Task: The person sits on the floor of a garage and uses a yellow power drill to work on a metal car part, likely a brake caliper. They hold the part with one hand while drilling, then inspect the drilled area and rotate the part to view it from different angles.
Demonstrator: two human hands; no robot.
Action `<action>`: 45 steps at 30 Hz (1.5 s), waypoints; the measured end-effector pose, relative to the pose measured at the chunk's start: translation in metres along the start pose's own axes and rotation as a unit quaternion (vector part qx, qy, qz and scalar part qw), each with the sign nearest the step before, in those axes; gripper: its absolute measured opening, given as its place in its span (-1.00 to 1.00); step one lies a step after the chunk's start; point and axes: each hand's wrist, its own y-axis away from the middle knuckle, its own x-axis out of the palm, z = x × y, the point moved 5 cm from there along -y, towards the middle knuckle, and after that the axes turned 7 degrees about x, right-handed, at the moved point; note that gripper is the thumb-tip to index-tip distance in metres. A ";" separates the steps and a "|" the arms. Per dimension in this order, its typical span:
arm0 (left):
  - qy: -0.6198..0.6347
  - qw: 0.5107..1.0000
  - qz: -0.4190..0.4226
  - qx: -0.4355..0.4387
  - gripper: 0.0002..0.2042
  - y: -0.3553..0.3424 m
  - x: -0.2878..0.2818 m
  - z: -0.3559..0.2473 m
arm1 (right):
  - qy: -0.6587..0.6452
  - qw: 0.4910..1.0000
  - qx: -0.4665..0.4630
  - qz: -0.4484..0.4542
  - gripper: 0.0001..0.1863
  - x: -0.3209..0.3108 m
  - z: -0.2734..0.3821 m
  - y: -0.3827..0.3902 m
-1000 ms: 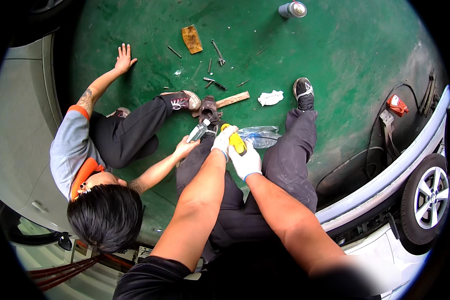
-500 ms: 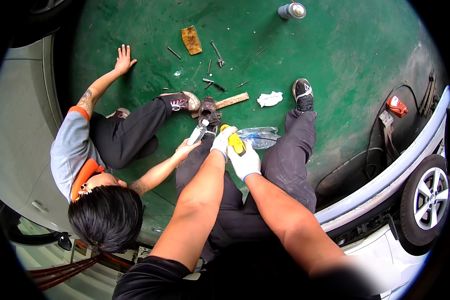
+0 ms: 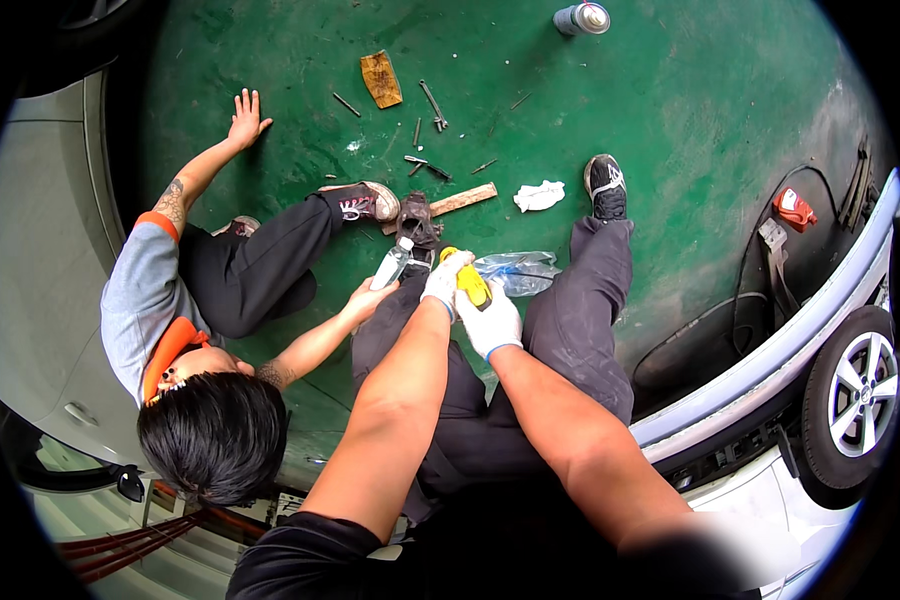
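Both my hands wear white gloves and meet over my lap, around a small yellow object with a dark end; its exact kind does not show. My left hand has its fingers closed at the object's upper end. Lower down, my right hand wraps its other side. Just left of my hands, a co-worker's hand holds a clear plastic bottle upright at a tilt. Beyond my gloves lies a clear plastic bag. A dark brown, worn-looking part sits near my left foot.
On the green floor lie a wooden strip, a crumpled white cloth, a wrench, several small tools and a brown scrap. A spray can stands farther off. The co-worker sits at left; a car wheel is at right.
The co-worker's bottle has shifted slightly to the left. My two hands stay on the yellow object in nearly the same place.
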 end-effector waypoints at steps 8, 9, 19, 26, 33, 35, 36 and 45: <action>0.003 1.000 0.001 0.008 -0.74 -0.008 -0.008 0.005 | -0.002 1.000 -0.004 -0.001 -0.20 0.002 0.000 0.000; 0.004 1.000 0.004 0.012 -0.74 -0.009 -0.008 0.005 | -0.004 1.000 -0.007 -0.004 -0.20 0.002 -0.001 0.000; 0.001 1.000 0.001 -0.013 -0.73 -0.007 -0.005 0.004 | -0.018 1.000 -0.016 -0.005 -0.20 0.005 -0.005 -0.004; -0.003 1.000 0.002 -0.002 -0.74 -0.008 -0.007 0.006 | -0.003 1.000 -0.007 -0.005 -0.20 0.000 0.000 0.001; -0.002 1.000 0.003 0.001 -0.77 -0.005 -0.004 0.005 | -0.009 1.000 -0.009 -0.010 -0.21 0.001 -0.002 0.000; -0.002 1.000 0.006 0.007 -0.77 -0.007 -0.004 0.005 | -0.011 1.000 -0.009 -0.003 -0.21 0.001 -0.002 0.000; -0.002 1.000 0.006 0.000 -0.77 -0.007 -0.006 0.006 | -0.010 1.000 -0.009 -0.006 -0.21 0.002 -0.003 -0.001; -0.012 1.000 -0.002 -0.014 -0.76 -0.002 -0.002 0.003 | -0.007 1.000 0.002 -0.001 -0.21 0.001 -0.001 0.000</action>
